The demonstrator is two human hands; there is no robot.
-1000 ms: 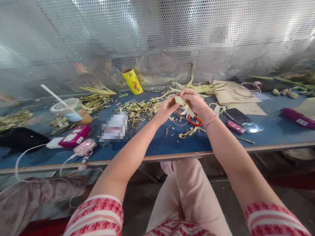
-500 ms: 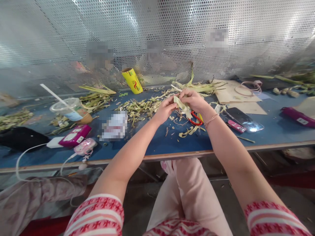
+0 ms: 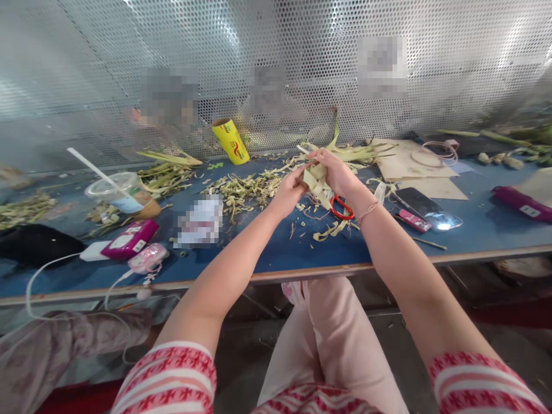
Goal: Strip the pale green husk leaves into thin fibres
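Pale, folded leaf strips (image 3: 317,183) hang between my two hands above the blue table. My left hand (image 3: 290,192) has its fingers closed on the left side of the strips. From the right, my right hand (image 3: 335,169) pinches the same strips near their top, its fingertips partly hidden. Red-handled scissors (image 3: 342,208) lie just under my right wrist, their blades out of sight. Beyond and left of my hands is a heap of green and cream leaf scraps (image 3: 250,187). More long leaves (image 3: 360,153) lie behind my right hand.
A yellow tube (image 3: 232,142) leans near the perforated metal panel (image 3: 310,69). At left are a plastic cup with a straw (image 3: 123,192) and a purple device (image 3: 131,238) with a white cable. Brown paper (image 3: 401,161) and a phone (image 3: 425,207) lie at right. A person's patterned trouser leg shows lower left.
The strips between my hands have turned and show more folded surface. My right hand has shifted slightly left and up, and its fingers have moved over the strips.
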